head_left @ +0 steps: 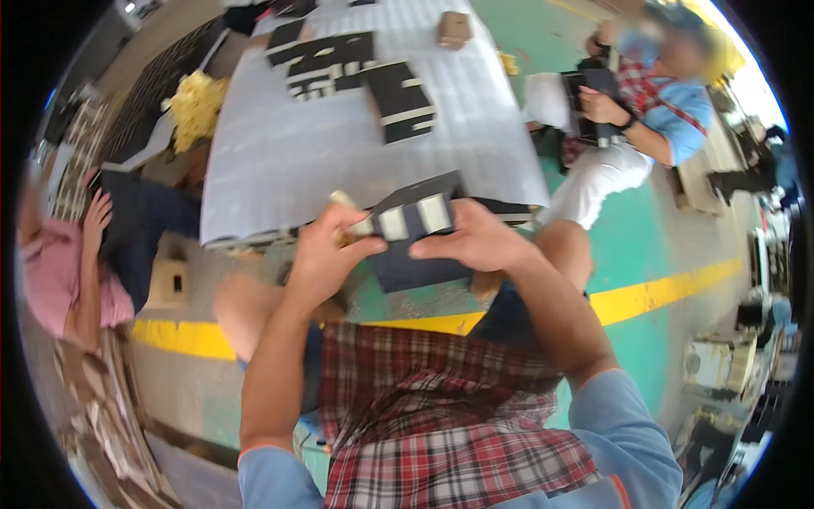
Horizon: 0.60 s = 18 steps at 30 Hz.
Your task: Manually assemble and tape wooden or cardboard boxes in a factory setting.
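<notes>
In front of me is a black folded panel (424, 270), tilted, with pale cream strips (394, 224) across its upper part. My right hand (485, 241) grips its right side, thumb lying on the front face and fingers behind. At the left edge, my left hand (329, 253) is closed, thumb and fingers pinching a small cream piece (361, 226) beside the panel. Another light bit (341, 199) sticks up by the left fingers. Whether that piece is joined to the panel I cannot tell. A red plaid cloth (441, 399) covers my lap.
Beyond my hands stands a table with a whitish cover (288, 178), bearing several black panels with pale strips (398, 100) and a brown block (454, 30). One seated person (627, 110) at right and another (85, 263) at left each hold black pieces. Yellow crumpled material (197, 109) lies left.
</notes>
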Tool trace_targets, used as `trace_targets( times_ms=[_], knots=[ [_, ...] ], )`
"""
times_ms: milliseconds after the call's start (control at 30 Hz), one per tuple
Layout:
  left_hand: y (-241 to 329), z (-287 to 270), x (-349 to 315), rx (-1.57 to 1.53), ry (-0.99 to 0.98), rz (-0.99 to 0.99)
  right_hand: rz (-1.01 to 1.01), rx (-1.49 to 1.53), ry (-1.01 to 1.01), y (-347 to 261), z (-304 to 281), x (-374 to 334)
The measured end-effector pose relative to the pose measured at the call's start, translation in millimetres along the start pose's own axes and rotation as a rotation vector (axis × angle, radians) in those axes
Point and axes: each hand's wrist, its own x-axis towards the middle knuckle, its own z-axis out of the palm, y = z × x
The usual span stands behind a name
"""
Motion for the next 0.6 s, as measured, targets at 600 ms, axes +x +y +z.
trace_targets(
  times_ms=[600],
  knots=[
    [0.8,-20.3,-2.4,0.132,0.010,0.098,0.022,-0.265,0.328,9.4,-5.5,11.2]
  ],
)
